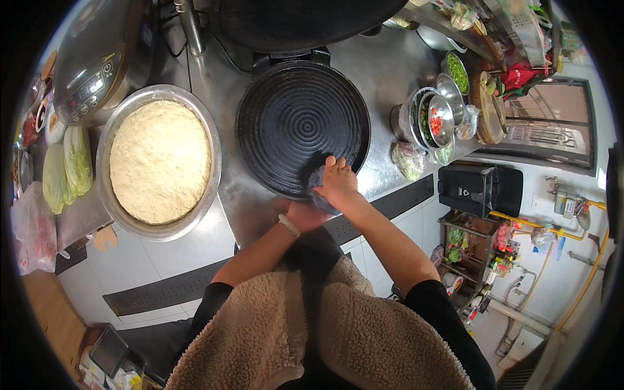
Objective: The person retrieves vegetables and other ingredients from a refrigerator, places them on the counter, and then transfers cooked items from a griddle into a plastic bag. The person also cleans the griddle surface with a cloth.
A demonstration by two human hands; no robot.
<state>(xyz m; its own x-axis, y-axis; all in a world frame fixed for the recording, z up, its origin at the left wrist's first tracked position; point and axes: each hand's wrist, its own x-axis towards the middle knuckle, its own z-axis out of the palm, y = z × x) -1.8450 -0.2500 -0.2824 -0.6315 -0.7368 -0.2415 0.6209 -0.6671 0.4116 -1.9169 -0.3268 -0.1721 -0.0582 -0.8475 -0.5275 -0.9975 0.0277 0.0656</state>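
On the griddle's (302,127) near rim, right hand (336,181) presses a dark cloth (318,179) flat, fingers closed over it; left hand (305,214) – grip unclear, mostly hidden – rests at the surface (250,214) edge, seemingly bracing.

Both arms are stretched forward from the body. The right hand (336,180) is laid flat, palm down, fingers pointed ahead. The left hand (304,216) is tucked just behind it, mostly hidden.

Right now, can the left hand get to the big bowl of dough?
Probably yes: the left hand rests on the counter edge, and bare steel counter lies between it and the dough bowl.
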